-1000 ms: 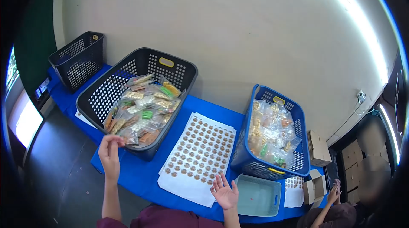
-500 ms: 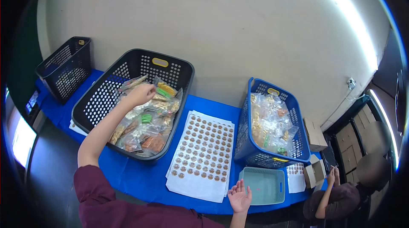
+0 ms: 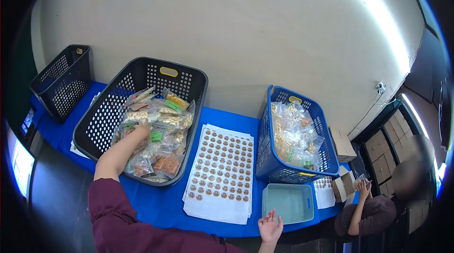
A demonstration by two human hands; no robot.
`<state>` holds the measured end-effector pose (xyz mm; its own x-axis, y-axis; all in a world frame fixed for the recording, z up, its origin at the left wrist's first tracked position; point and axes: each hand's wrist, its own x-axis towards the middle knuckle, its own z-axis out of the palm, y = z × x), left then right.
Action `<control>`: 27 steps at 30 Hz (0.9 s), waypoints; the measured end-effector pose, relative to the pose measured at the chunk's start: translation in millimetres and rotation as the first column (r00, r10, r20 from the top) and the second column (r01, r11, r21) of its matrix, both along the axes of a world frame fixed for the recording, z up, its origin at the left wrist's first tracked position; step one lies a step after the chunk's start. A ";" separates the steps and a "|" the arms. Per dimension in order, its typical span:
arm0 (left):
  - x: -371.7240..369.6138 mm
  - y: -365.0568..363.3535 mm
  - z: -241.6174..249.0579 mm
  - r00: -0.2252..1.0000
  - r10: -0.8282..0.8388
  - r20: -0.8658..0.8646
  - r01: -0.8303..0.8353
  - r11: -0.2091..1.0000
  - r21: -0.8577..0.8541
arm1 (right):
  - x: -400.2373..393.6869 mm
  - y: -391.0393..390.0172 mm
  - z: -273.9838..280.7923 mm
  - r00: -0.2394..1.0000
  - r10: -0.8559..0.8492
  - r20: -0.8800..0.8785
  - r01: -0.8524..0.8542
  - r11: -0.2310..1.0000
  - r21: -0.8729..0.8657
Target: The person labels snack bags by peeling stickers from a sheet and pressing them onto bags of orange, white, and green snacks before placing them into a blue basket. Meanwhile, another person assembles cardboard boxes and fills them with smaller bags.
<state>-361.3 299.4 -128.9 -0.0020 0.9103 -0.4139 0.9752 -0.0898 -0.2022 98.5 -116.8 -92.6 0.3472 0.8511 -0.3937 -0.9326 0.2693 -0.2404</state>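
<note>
My left hand (image 3: 139, 129) reaches down among clear plastic packets of snacks (image 3: 165, 120) in the big black basket (image 3: 202, 92). Its fingertips blur into the packets, so I cannot make out whether they grip one. Some packets hold pale pieces, others orange or yellow sticks, and a few show green labels. My right hand (image 3: 270, 227) is held palm up with fingers spread and nothing in it, in front of the pale green tray (image 3: 286, 201). Sheets of round brown stickers (image 3: 220, 168) lie on the blue cloth between the hands.
A blue basket (image 3: 298, 175) full of similar packets stands to the right. Another black basket (image 3: 61, 83) is at far left. Cardboard boxes (image 3: 341, 145) and a smaller sticker sheet (image 3: 324, 191) lie at right, near another person (image 3: 373, 215) holding a small packet.
My left hand has moved down and toward me, from above the packets into them. My right hand stays open. The person at right now has a packet raised in their hands.
</note>
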 end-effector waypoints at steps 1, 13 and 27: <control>9.3 -10.1 16.7 0.999 0.048 0.025 -0.049 0.998 0.051 | -3.4 5.4 4.3 1.000 0.010 0.012 -0.010 1.000 0.004; 69.8 -82.7 214.9 0.440 -0.516 0.736 -0.089 0.790 0.607 | -16.8 2.0 -12.3 0.937 0.206 0.282 -0.185 0.978 -0.099; 226.9 -310.9 98.2 -0.520 0.221 0.825 0.151 0.974 -0.166 | -86.5 48.2 47.7 0.558 0.344 0.756 -0.396 0.910 -0.122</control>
<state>-134.4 -11.5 -30.7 0.4869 0.8706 0.0706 -0.3505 0.1207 0.9287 12.0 -68.6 -44.9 0.1440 0.9850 -0.0947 -0.4511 -0.0198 -0.8922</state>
